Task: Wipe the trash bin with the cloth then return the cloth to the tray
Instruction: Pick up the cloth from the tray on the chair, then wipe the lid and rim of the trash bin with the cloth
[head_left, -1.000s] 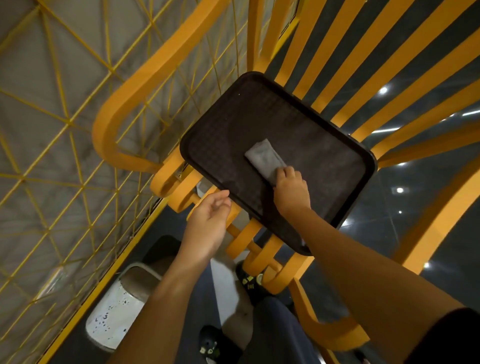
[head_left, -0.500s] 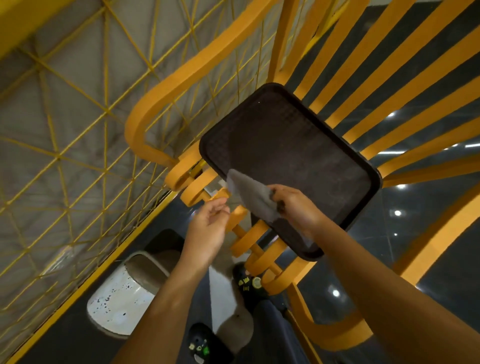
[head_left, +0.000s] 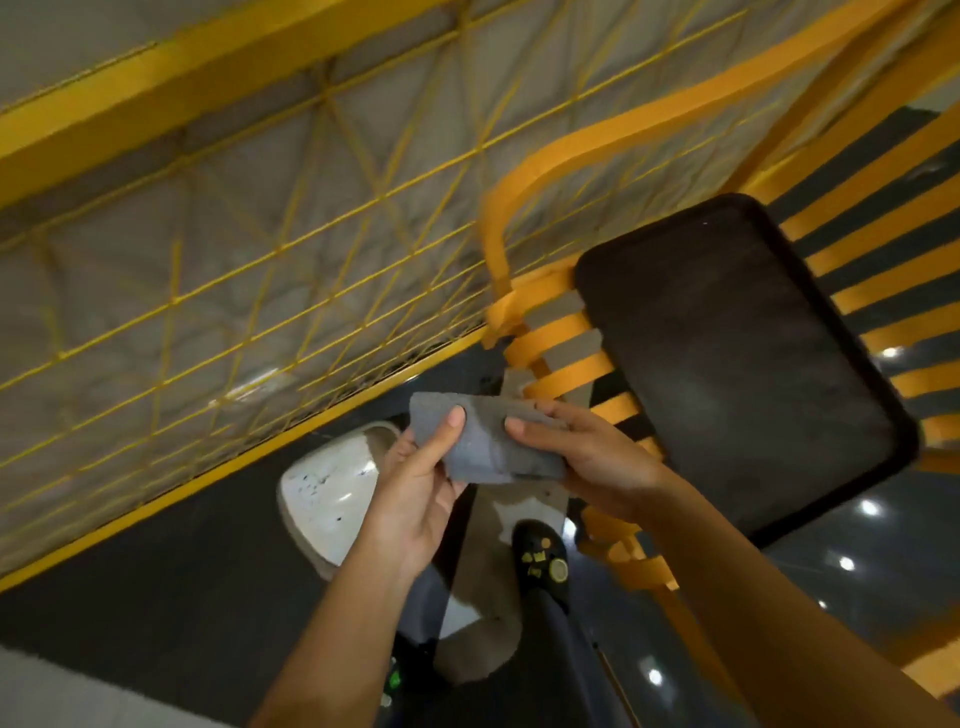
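A folded grey cloth (head_left: 480, 444) is held in the air between both hands, left of the tray. My left hand (head_left: 421, 483) pinches its left part with the thumb on top. My right hand (head_left: 587, 457) holds its right part, fingers over the top edge. The dark brown tray (head_left: 737, 353) lies bare on the slatted yellow bench at the right. The white speckled trash bin (head_left: 332, 493) stands on the dark floor below my left hand; my left wrist hides part of it.
A yellow slatted bench (head_left: 566, 332) with a curved armrest carries the tray. A yellow mesh fence (head_left: 218, 270) runs along the left and top. My feet in dark shoes (head_left: 543, 556) stand on the glossy dark floor between bin and bench.
My right hand lifted the cloth off the tray and carried it left. My left hand took hold of its other side. The view swung left toward the bin.
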